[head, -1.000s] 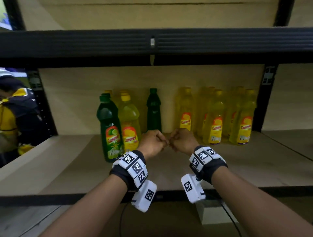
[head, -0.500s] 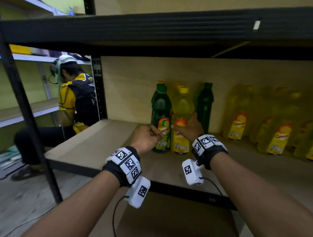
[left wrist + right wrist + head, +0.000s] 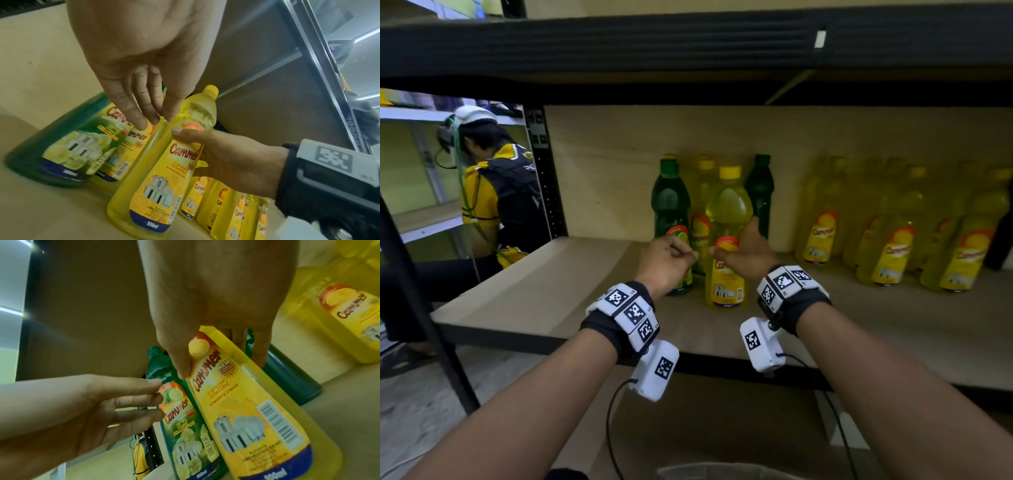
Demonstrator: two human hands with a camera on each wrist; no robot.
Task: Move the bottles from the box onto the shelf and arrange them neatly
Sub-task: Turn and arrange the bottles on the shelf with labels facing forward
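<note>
A yellow lemon bottle (image 3: 726, 274) stands at the front of the wooden shelf (image 3: 544, 291). My right hand (image 3: 744, 253) grips it, thumb on the front label (image 3: 207, 369) and fingers round its far side. A green lime bottle (image 3: 669, 205) stands just left of it. My left hand (image 3: 669, 262) has near-straight fingers (image 3: 144, 395) whose tips touch the green bottle's label (image 3: 86, 142). Behind these two stand another yellow bottle (image 3: 702, 219) and a second green bottle (image 3: 760, 188).
Several yellow bottles (image 3: 890, 233) are grouped on the shelf to the right. The upper shelf's black beam (image 3: 688, 41) hangs low overhead. A black upright (image 3: 544, 171) ends the shelf on the left, where a person (image 3: 496, 192) crouches. Bare shelf board lies left of the green bottle.
My hands, held together in front of the shelf a second ago, have moved left to the two front bottles. The right hand has taken hold of the yellow one.
</note>
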